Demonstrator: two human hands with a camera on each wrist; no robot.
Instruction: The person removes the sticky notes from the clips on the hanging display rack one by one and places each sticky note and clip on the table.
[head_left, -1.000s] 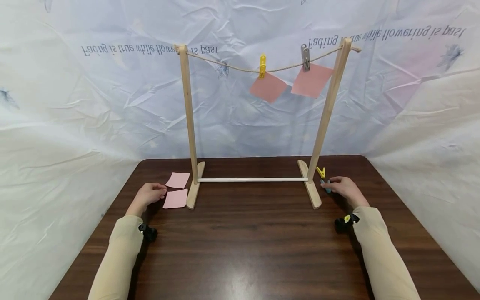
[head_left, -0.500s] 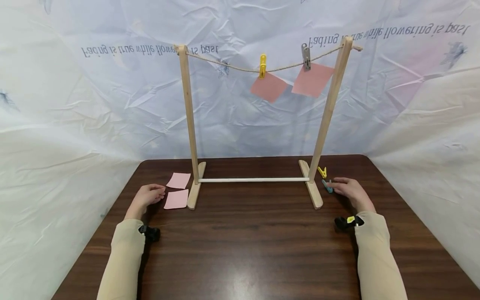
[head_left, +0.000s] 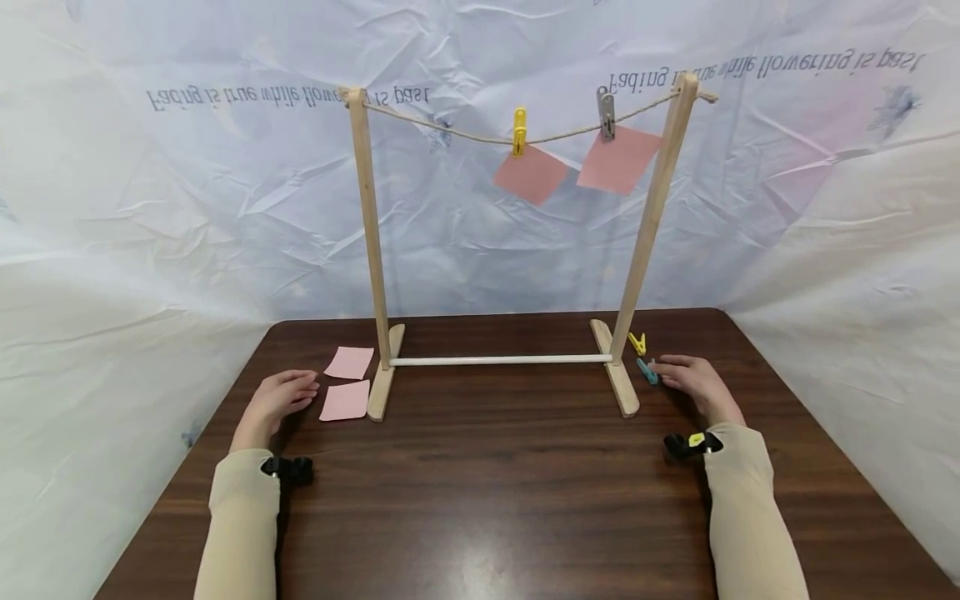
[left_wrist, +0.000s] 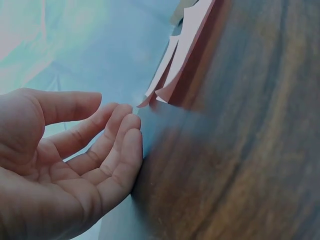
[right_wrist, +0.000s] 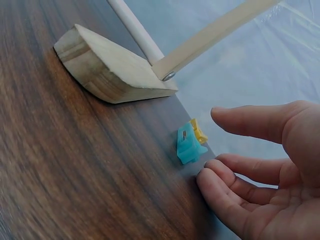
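In the head view two pink paper notes, a far one (head_left: 348,362) and a near one (head_left: 345,401), lie at the table's left side. My left hand (head_left: 277,400) rests just left of them; in the left wrist view its fingers curve loosely around nothing, and the notes' corners curl up. On the right, a blue clothespin (head_left: 647,372) lies in front of a yellow clothespin (head_left: 637,343). My right hand (head_left: 697,385) is beside the blue one. Its thumb and fingers (right_wrist: 220,195) stand apart and empty in the right wrist view, close to the blue clothespin.
A wooden stand (head_left: 367,208) with a white bottom bar (head_left: 502,361) spans the back of the brown table (head_left: 480,467). From its rope (head_left: 442,128) hang two pink notes, one under a yellow clothespin (head_left: 519,133), one under a grey clothespin (head_left: 606,115). White printed cloth surrounds the table.
My left hand has drawn slightly left, away from the notes, and its fingers have loosened. My right fingers have come off the blue clothespin, which now lies on the table at a different angle.
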